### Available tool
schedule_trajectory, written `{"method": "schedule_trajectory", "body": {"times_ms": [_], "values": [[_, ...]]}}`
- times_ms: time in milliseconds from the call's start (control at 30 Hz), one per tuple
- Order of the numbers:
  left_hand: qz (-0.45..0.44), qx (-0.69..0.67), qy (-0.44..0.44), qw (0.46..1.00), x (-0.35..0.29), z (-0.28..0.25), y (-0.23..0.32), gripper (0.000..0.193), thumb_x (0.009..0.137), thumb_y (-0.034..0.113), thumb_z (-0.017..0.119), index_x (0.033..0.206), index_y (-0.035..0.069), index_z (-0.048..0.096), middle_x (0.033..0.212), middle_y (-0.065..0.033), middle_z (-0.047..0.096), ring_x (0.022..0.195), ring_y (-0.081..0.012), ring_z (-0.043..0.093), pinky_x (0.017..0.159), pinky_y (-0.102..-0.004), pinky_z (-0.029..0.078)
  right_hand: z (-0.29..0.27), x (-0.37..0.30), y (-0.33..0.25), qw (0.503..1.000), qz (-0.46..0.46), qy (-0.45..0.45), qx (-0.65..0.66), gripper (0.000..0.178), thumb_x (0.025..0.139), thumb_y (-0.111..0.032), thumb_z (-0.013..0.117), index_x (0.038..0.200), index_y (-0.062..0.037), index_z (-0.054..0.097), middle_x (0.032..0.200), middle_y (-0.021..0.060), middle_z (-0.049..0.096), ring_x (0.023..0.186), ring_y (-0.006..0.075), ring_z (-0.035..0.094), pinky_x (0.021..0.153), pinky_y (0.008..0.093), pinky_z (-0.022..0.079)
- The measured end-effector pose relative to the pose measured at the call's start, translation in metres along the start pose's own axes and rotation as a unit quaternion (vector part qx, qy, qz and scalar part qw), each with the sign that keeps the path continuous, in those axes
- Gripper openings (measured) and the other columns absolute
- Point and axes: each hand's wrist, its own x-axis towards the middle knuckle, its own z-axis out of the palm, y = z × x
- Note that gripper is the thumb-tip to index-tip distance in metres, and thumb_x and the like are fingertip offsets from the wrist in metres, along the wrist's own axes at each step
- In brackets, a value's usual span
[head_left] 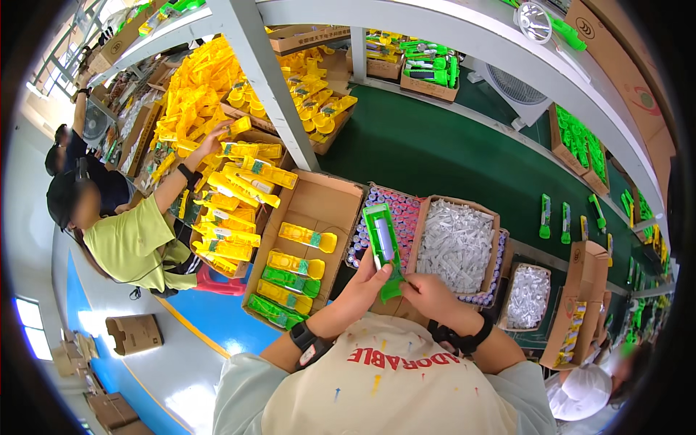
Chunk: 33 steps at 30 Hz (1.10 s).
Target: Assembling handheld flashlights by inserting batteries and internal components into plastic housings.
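Observation:
My left hand (368,284) grips a green plastic flashlight shell (374,212), held tilted upright with its open side facing me. A pale cylindrical battery (383,238) lies inside the shell. Closed at the shell's lower end is my right hand (429,296), its fingertips pinching the edge there. Just beyond the shell is a box of upright pink and pale battery cells (401,204). To the left stands a cardboard box (330,190) with several yellow shells (307,236) and green shells (291,282) laid in a row.
Right of my hands sits a carton of small clear-white plastic parts (455,246), with a smaller one (527,297) farther right. At left, a co-worker (138,243) reaches toward a yellow shell pile (204,80). A grey shelf post (264,76) rises from the green bench (406,141).

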Motion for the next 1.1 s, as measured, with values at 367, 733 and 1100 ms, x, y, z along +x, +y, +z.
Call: {"method": "schedule_trajectory", "body": {"times_ms": [367, 733, 1100], "values": [[-0.155, 0.170, 0.434, 0.871, 0.054, -0.159, -0.052, 0.046, 0.074, 0.025, 0.062, 0.103, -0.006, 0.043, 0.086, -0.0123, 0.051, 0.079, -0.0210, 0.051, 0.069, -0.0313, 0.042, -0.205, 0.025, 0.144, 0.927, 0.173, 0.314, -0.113, 0.022, 0.083, -0.014, 0.044, 0.072, 0.0024, 0.054, 0.054, 0.0101, 0.055, 0.044, 0.0197, 0.055, 0.041, 0.0299, 0.042], [-0.118, -0.045, 0.554, 0.823, 0.096, -0.178, -0.071, 0.021, 0.077, 0.017, 0.059, 0.089, 0.002, 0.051, 0.066, -0.0043, 0.049, 0.046, -0.0135, 0.044, 0.038, -0.0268, 0.033, -0.244, 0.051, 0.302, 0.868, 0.348, 0.332, 0.118, 0.023, 0.080, -0.014, 0.046, 0.074, 0.0071, 0.054, 0.064, 0.0145, 0.056, 0.052, 0.0188, 0.058, 0.046, 0.0273, 0.051], [-0.044, -0.278, 0.386, 0.878, 0.050, -0.152, -0.045, 0.036, 0.066, 0.001, 0.042, 0.102, 0.001, 0.046, 0.094, -0.0122, 0.055, 0.085, -0.0258, 0.054, 0.081, -0.0360, 0.045, -0.155, 0.076, 0.124, 0.935, -0.003, 0.295, -0.197, 0.013, 0.082, -0.011, 0.051, 0.091, -0.0028, 0.055, 0.079, 0.0111, 0.058, 0.073, 0.0248, 0.058, 0.065, 0.0323, 0.046]]}}
